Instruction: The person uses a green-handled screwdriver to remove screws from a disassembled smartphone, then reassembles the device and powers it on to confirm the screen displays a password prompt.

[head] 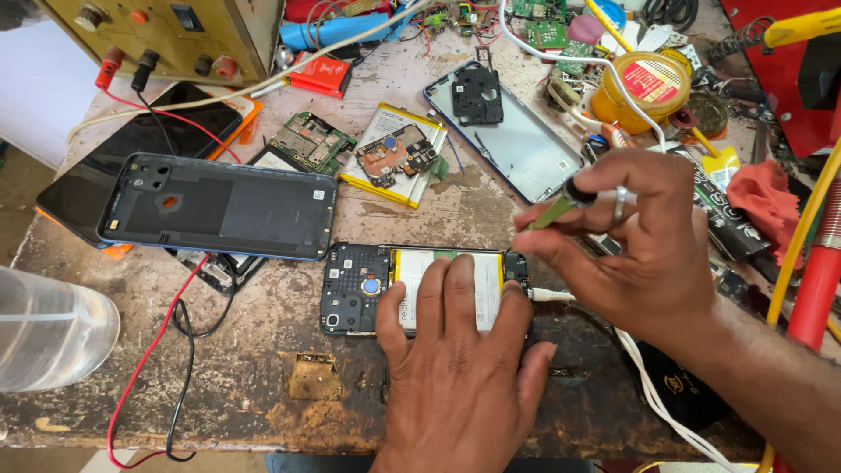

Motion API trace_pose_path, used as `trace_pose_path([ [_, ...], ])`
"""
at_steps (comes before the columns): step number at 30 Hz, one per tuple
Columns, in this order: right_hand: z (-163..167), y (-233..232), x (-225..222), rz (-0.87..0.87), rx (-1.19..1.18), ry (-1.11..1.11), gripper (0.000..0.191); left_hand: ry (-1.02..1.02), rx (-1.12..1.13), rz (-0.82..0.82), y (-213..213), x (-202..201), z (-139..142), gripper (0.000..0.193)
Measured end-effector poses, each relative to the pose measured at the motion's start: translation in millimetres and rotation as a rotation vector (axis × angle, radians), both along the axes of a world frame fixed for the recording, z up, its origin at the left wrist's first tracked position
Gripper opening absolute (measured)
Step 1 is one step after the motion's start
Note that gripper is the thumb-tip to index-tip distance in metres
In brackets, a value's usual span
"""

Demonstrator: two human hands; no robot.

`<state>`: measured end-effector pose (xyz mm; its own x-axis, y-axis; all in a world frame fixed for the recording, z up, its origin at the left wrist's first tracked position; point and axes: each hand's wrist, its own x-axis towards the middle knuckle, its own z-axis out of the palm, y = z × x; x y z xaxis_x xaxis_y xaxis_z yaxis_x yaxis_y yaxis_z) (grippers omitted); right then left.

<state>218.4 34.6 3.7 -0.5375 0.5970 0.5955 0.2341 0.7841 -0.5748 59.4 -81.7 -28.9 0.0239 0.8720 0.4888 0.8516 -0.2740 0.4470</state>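
An opened phone (355, 289) lies flat on the worn bench, its black inner cover and white battery (412, 267) showing. My left hand (455, 368) presses down flat on the battery, fingers spread. My right hand (639, 245) pinches a green-handled screwdriver (554, 208) with a black cap, its tip pointing down toward the phone's right end, where a white cable (552, 296) is plugged in. A ring sits on one right finger.
A dark back cover (219, 206) lies to the left over another phone. Behind are a loose battery with circuit board (394, 153), a green board (311, 140), a grey phone frame (517, 136), a yellow paste tin (639, 83), a power supply (175, 31), red and black leads (149, 350).
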Motion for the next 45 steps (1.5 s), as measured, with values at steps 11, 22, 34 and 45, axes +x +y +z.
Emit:
trace_pose_path([
  [11,-6,6,3,0.051,-0.031,-0.039,0.064,0.017,0.036,-0.008,0,1,-4,0.055],
  [22,-21,2,7,-0.117,0.088,-0.007,0.074,0.018,0.024,-0.002,1,4,-5,0.056],
  [34,0,0,4,0.014,-0.143,0.063,0.061,0.009,0.046,-0.008,1,3,-4,0.052],
  [45,19,16,-6,-0.146,-0.131,-0.076,0.062,-0.016,0.048,-0.002,1,2,-4,0.051],
])
